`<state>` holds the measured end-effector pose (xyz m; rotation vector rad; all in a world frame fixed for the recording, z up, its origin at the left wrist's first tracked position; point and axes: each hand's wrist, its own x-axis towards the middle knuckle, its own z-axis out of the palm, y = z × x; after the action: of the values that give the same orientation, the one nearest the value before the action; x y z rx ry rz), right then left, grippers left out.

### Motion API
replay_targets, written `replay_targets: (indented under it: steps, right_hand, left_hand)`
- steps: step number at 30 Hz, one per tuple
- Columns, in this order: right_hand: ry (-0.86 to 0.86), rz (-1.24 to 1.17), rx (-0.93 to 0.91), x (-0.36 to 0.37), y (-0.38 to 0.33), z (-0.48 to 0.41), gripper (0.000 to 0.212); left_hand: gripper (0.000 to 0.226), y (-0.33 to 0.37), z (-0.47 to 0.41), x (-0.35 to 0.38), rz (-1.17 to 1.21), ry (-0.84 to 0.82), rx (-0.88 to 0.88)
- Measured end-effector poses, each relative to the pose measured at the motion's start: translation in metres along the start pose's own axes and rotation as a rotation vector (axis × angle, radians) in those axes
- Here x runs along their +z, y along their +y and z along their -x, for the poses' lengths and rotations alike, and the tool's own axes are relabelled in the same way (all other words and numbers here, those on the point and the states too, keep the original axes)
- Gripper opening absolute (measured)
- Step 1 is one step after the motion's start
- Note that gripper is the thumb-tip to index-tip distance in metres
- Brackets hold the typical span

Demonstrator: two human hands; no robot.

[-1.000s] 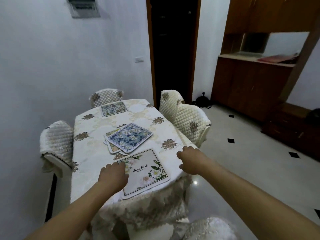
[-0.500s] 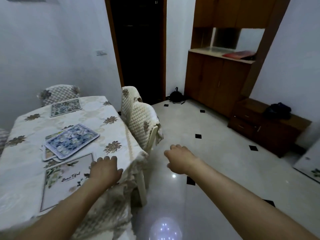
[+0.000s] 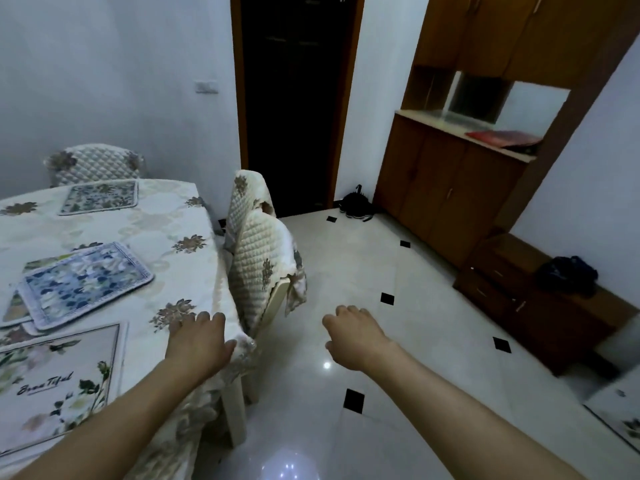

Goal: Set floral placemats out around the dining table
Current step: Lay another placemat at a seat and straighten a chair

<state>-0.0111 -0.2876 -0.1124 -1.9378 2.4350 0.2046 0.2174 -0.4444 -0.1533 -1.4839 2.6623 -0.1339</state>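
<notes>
Both hands are empty, fingers loosely open. The left hand [image 3: 199,341] rests on the tablecloth [image 3: 194,271] edge; pulling it could slide the mats [image 3: 86,284] beside those fingers. The right hand [image 3: 353,336] hangs over the floor.

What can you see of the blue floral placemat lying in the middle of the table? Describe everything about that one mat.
The blue floral placemat is a rounded-corner rectangle, printed with blue, white and grey-green blooms inside a dark line border and a pale rim. It looks flat and stiff. It lies skewed on top of a small stack of other mats, whose edges poke out at its left. Neither hand touches it; it sits on the cream tablecloth, beyond the white lettered mat.
</notes>
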Motion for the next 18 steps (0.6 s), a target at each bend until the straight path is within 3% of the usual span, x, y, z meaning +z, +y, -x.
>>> replay_targets:
  steps: [11, 18]
  right_hand:
    - [-0.088, 0.017, -0.024, -0.007, 0.113, -0.146, 0.040]
    - [-0.039, -0.002, -0.260, -0.017, 0.148, -0.283, 0.041]
  left_hand:
    - [0.046, 0.070, -0.154, -0.015, 0.005, -0.058, -0.011]
    - [0.049, 0.055, -0.224, -0.017, -0.069, -0.118, -0.249]
